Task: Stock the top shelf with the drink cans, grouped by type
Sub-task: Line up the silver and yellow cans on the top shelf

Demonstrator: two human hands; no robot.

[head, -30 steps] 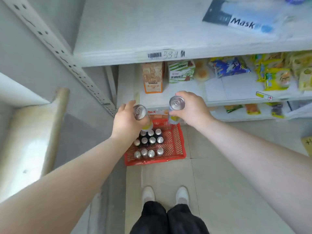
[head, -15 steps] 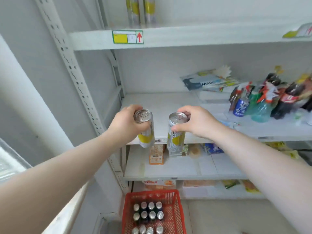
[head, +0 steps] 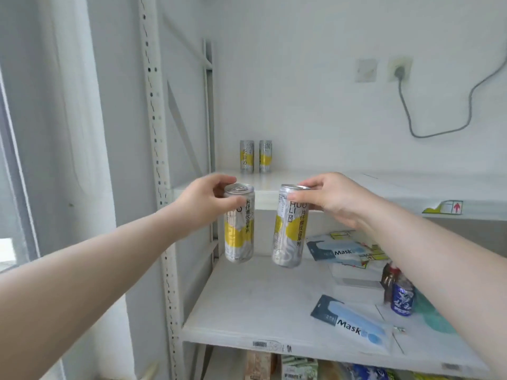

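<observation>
Holding one can per grip, both just in front of the top shelf (head: 356, 185).

Left grip (head: 204, 204) is clenched on the left can (head: 239, 231) at the top. The thumb is on the near side under the lid and the fingers curl over the far rim. The can hangs below the grip, close to upright. Its lid is about level with the top shelf's front lip and its body is below it.

Right grip (head: 329, 201) is grasping the right can (head: 289, 231) the same way, with the thumb on the label just under the lid and the fingers over the rim. The can hangs below and left of the grip, base tilted slightly toward the left can.

The two held cans are near each other but apart, and neither touches the top shelf. Both are silver with a yellow band and the same print.

A stocked can (head: 247, 156) and a second stocked can (head: 265, 156) stand upright at the top shelf's back left, just beside each other near the wall. They have the same design.

A price tag (head: 445, 207) with a red arrow sits on the top shelf's front lip, well to the right.

Below the top shelf, the lower shelf (head: 247, 305) carries two Mask packs (head: 351, 322) (head: 337, 249) and a blue can (head: 402, 298) on its right side.
</observation>
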